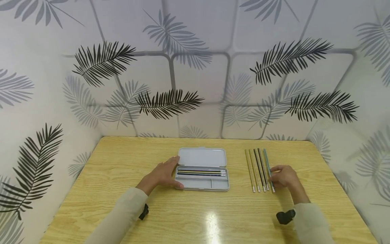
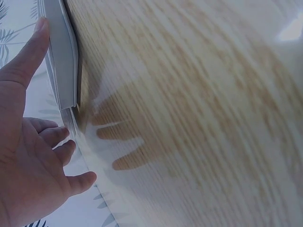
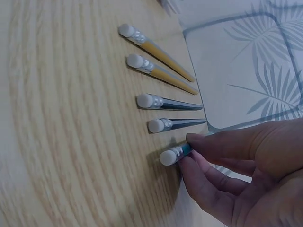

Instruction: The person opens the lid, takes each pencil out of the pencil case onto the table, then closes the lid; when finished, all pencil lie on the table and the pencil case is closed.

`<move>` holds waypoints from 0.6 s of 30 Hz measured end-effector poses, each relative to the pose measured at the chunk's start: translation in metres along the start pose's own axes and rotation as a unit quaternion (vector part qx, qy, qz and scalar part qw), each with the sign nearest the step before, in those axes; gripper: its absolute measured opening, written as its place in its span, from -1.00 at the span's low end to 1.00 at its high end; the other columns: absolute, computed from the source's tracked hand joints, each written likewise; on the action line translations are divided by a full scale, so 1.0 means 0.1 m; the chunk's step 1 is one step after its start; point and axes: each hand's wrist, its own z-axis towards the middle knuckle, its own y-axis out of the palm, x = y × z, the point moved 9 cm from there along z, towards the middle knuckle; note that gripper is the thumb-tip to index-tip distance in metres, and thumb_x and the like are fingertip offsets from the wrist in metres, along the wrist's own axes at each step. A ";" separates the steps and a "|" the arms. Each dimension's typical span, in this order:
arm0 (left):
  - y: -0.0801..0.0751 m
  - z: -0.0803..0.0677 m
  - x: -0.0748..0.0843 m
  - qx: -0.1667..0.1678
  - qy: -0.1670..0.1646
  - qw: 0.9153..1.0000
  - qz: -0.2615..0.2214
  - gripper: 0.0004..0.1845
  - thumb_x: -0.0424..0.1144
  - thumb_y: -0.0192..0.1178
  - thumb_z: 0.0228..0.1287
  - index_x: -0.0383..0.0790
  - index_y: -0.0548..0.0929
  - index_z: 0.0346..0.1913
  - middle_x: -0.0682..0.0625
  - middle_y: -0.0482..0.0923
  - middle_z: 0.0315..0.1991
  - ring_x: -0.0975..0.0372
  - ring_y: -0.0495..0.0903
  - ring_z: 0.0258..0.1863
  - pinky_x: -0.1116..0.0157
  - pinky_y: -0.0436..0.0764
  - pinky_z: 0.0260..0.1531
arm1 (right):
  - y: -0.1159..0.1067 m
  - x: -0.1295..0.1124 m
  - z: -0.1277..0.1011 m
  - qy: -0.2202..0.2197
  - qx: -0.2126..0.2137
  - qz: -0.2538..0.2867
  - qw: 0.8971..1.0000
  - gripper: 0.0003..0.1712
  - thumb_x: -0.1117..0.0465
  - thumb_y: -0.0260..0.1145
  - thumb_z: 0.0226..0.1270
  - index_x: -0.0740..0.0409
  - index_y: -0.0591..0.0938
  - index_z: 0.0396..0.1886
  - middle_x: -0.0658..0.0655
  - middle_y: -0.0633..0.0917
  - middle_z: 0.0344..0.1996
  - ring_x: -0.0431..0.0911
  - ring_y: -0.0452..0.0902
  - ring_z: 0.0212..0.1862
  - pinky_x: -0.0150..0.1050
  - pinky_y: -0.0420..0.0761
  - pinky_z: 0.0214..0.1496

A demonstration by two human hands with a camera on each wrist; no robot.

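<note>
A light grey pencil case [image 1: 192, 183] lies on the table with its lid folded back behind it. Several dark and yellow-striped pencils [image 1: 201, 173] rest in its rear compartment. At the case's left end is my left hand [image 1: 163, 173], fingers spread and thumb [image 2: 31, 54] along its edge. My right hand [image 1: 284, 176] pinches a teal pencil [image 3: 186, 148] between thumb and fingers, near its white eraser end. To its left lie two black pencils [image 3: 180, 105] and two gold pencils [image 3: 165, 57] in a row, erasers toward me.
A wood-grain table [image 1: 243, 217] carries everything and ends at a wall [image 1: 201, 78] with leaf prints. The case's front section has a divider [image 1: 211, 183] making two compartments. Black straps with small devices [image 1: 285, 217] sit at both wrists.
</note>
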 end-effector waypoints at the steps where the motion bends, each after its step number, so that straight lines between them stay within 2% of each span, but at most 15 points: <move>1: 0.00 0.00 0.00 0.000 0.001 1.000 0.001 0.34 0.34 0.43 -0.26 -0.20 -0.05 0.51 -0.12 -0.02 0.51 0.03 0.00 0.50 -0.11 0.07 0.42 | 0.00 0.00 0.00 -0.002 0.008 -0.012 1.000 -0.46 0.48 0.33 0.09 0.59 0.44 0.10 0.38 0.69 -0.27 -0.11 0.67 -0.46 -0.16 0.71 -0.36; 6: 0.00 0.00 0.02 0.002 0.003 1.000 0.003 0.33 0.34 0.43 -0.26 -0.20 -0.04 0.51 -0.12 -0.01 0.51 0.03 0.00 0.50 -0.11 0.08 0.41 | -0.02 -0.06 0.02 -0.026 0.047 -0.093 0.994 -0.51 0.41 0.35 0.03 0.55 0.54 0.00 0.45 0.68 -0.26 -0.15 0.64 -0.53 -0.21 0.69 -0.45; 9: 0.00 -0.01 0.03 0.001 0.005 1.000 -0.002 0.33 0.33 0.44 -0.26 -0.22 -0.04 0.51 -0.14 0.00 0.51 0.02 0.01 0.50 -0.12 0.09 0.41 | -0.04 -0.09 0.03 -0.036 0.061 -0.125 0.990 -0.53 0.38 0.35 0.03 0.53 0.57 -0.03 0.44 0.70 -0.29 -0.07 0.67 -0.55 -0.18 0.69 -0.45; 14: -0.01 -0.03 0.05 -0.002 0.006 1.000 -0.002 0.32 0.32 0.43 -0.24 -0.21 -0.04 0.51 -0.13 -0.01 0.51 0.03 0.00 0.50 -0.12 0.07 0.42 | -0.06 -0.23 0.02 -0.053 0.067 -0.174 0.981 -0.52 0.28 0.34 0.11 0.48 0.56 0.02 0.44 0.69 -0.18 0.22 0.67 -0.23 0.04 0.67 -0.19; 16: -0.01 -0.03 0.04 0.000 0.003 1.000 0.000 0.32 0.32 0.43 -0.25 -0.20 -0.04 0.51 -0.12 -0.01 0.51 0.03 0.00 0.50 -0.11 0.07 0.42 | -0.02 -0.34 0.01 -0.077 0.065 -0.173 0.980 -0.51 0.26 0.31 0.17 0.47 0.55 0.06 0.44 0.67 -0.14 0.25 0.63 -0.17 0.04 0.65 -0.18; 18: -0.01 -0.02 0.04 0.001 0.002 1.000 0.001 0.32 0.32 0.44 -0.25 -0.21 -0.04 0.51 -0.13 0.00 0.51 0.03 0.01 0.50 -0.11 0.07 0.42 | 0.08 -0.46 0.02 -0.112 0.057 -0.153 0.980 -0.53 0.27 0.27 0.22 0.45 0.53 0.09 0.42 0.67 -0.16 0.21 0.64 -0.19 -0.04 0.66 -0.24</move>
